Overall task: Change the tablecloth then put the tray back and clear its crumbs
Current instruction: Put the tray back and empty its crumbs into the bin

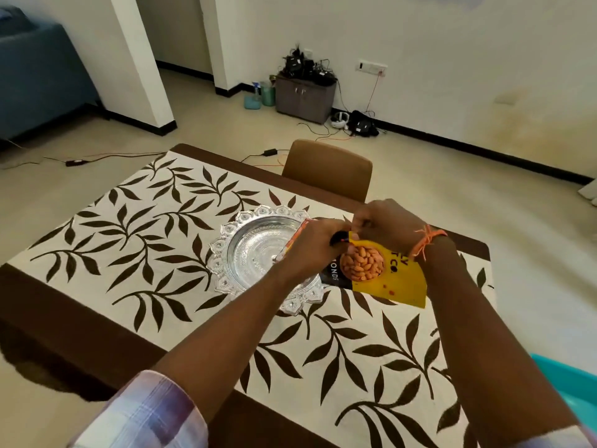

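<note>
One ornate silver tray (258, 253) on leaf-print tablecloth (129, 227).

tablecloth (135, 240) lies on the table (42, 302); tray (245, 250) sits on the cloth near centre; packet (387, 276) just right of the tray, held above the cloth by left hand (310, 250) and right hand (384, 227); chair (328, 169) behind the table; cabinet (305, 95) against the far wall

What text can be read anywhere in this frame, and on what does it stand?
"ONDS": end of a word on the black part of the yellow packet; the left hand hides the rest.
"LY" and "T CO.": cut-off black letters on the packet's yellow part, beside the right hand.
Nothing readable on the silver tray or wall sockets.
</note>
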### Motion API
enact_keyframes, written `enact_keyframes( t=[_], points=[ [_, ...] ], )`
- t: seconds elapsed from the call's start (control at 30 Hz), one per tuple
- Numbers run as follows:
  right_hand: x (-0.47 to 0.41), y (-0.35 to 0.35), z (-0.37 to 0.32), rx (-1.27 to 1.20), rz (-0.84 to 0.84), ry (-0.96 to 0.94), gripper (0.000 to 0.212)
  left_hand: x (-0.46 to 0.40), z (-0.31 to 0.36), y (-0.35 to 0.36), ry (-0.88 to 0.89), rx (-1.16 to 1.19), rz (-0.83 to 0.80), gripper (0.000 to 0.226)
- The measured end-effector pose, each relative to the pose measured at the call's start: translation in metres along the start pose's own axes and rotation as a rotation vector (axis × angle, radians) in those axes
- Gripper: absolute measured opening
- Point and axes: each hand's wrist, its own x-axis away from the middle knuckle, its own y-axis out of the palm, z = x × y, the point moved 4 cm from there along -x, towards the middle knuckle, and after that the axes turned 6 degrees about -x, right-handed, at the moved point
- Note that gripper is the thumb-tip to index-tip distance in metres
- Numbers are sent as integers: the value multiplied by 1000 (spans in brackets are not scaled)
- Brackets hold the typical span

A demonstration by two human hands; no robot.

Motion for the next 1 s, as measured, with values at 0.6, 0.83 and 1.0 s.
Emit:
enact_keyframes(
  t=[0.6, 0.83, 1.0],
  points=[
    [-99, 189, -43, -939, 325, 349, 27, 63, -188, -96, -675, -124, 279, 20],
    [-117, 179, -33, -646, 431, 401, 13, 50, -192, -89, -633, -604, 202, 40],
    [-107, 178, -42, -763, 616, 382, 33, 47, -189, -76, -542, -624, 159, 44]
  ],
)
